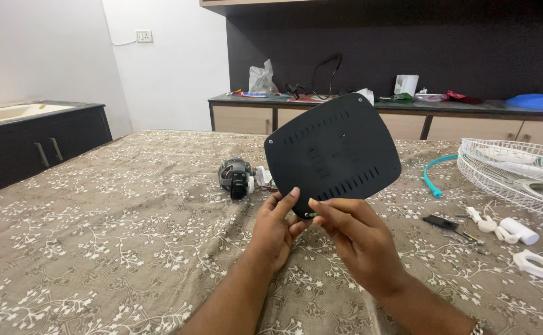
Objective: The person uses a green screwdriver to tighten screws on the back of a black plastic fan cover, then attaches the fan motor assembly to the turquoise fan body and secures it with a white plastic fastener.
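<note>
head view: left hand (275,226) and right hand (356,239) both pinch the lower edge of the black vented panel (333,152), held upright over the bed cloth (116,223); fan motor (236,178) behind. step: inspecting the panel; next needs steady grip.

Item: black plastic cover plate (333,152) | Form: flat, rounded-rectangular, rows of vent slots, small screw holes | Pose: held upright, tilted, slotted face toward camera | Location: raised above patterned bed, gripped at lower edge
</note>
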